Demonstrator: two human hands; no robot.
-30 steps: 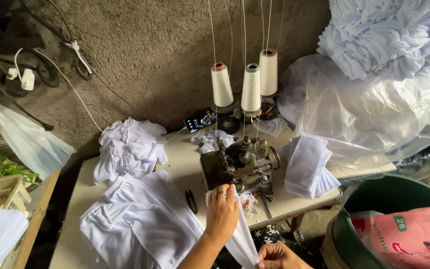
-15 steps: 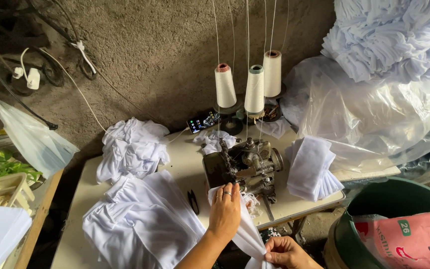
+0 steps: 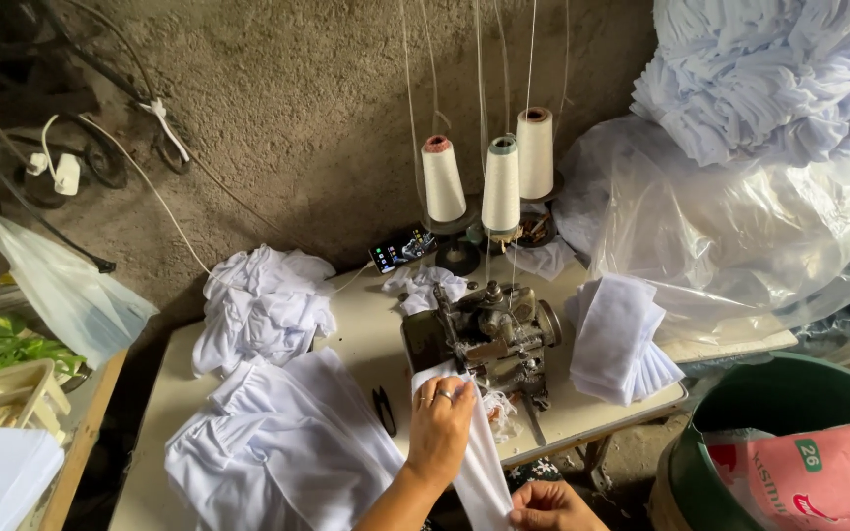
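Right now the left hand [image 3: 440,428] lies flat, fingers extended and not clenched, pressing the upper end of a narrow strip of white cloth [image 3: 479,462] against the front of a worn grey metal sewing machine [image 3: 489,339] near the front edge of the pale table [image 3: 371,339]. The right hand [image 3: 548,506], low at the front edge, pinches the lower end of that strip between closed fingers. Just left of the left hand lie small black snips [image 3: 384,410], and beyond them a large spread pile of white fabric [image 3: 277,452] covers the front left corner. A crumpled white bundle [image 3: 263,305] sits towards the back left. Three pale thread cones [image 3: 489,177] stand at the back edge behind the machine, and a folded stack of white pieces [image 3: 617,339] rests at the right edge.
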